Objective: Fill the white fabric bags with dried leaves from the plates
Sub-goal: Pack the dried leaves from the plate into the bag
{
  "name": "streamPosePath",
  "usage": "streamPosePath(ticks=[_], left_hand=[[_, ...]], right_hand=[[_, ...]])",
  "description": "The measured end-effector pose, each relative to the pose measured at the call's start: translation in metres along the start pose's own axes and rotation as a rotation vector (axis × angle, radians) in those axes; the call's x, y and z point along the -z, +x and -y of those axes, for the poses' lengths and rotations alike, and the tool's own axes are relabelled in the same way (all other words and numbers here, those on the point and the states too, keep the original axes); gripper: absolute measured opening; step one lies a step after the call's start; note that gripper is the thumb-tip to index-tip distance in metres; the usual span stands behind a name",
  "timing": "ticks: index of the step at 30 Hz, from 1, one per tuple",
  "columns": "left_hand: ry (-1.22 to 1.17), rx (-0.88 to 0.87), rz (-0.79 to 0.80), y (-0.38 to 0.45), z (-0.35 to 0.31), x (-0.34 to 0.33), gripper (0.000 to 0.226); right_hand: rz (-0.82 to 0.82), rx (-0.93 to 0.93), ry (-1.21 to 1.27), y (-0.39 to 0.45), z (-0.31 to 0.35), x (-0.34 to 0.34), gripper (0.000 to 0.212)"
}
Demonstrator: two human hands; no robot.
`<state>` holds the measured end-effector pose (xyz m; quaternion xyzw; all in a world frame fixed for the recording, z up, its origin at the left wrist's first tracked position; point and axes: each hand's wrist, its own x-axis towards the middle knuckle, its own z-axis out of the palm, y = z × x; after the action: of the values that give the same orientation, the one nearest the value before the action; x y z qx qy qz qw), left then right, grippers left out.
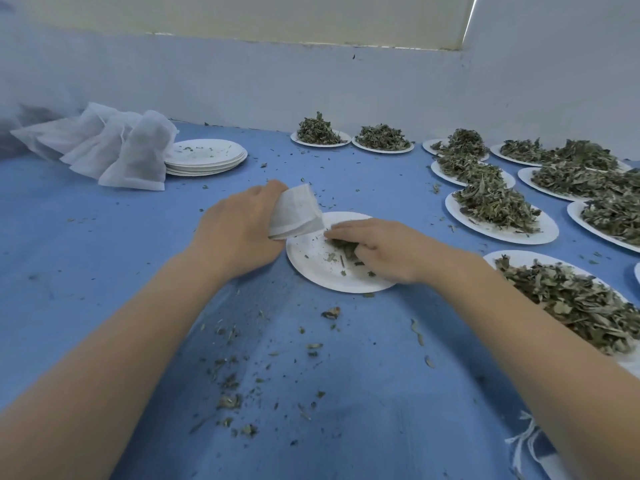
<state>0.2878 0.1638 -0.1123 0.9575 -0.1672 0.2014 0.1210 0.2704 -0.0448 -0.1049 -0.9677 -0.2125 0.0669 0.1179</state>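
While the left hand [239, 230] grips a small white fabric bag [296, 213] at the plate's far-left edge, fingers curled round its near side, the right hand [377, 247] lies on the near-empty paper plate [318, 268] — fingers curled over a small clump of dried leaves [341, 245], pinching it. Bag mouth points toward that clump, bag partly over the plate rim. Scraps and crumbs dot the plate and the blue cloth [104, 237] near the person.

Far left: a pile of filled white bags [131, 154] leaning together, touching a stack of used paper plates [207, 157]. Right side and back — many plates heaped with dried leaves: two by the wall [320, 131], a cluster along the right [495, 206], one large heap nearest the right forearm [585, 303]. White frayed threads [523, 441] at the bottom right, on the cloth.
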Motion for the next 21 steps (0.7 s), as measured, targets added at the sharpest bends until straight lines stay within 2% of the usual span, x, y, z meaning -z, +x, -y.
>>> streamPosePath(ticks=[5,10,12,21], left_hand=[[-0.005,0.004,-0.001,0.001,0.002,-0.001,0.046],[0.015,-0.004,0.005,0.001,0.002,-0.002,0.045],[0.015,-0.007,0.012,0.001,0.001,-0.002,0.045],[0.006,-0.012,0.024,0.000,0.001,-0.001,0.045]], right_hand=[[-0.069,-0.064,0.071,-0.008,-0.006,0.021,0.035],[0.154,-0.020,-0.011,-0.012,-0.007,0.023,0.053],[0.195,-0.005,-0.051,-0.010,-0.005,0.019,0.054],[0.032,0.012,-0.016,-0.012,-0.005,0.024,0.022]])
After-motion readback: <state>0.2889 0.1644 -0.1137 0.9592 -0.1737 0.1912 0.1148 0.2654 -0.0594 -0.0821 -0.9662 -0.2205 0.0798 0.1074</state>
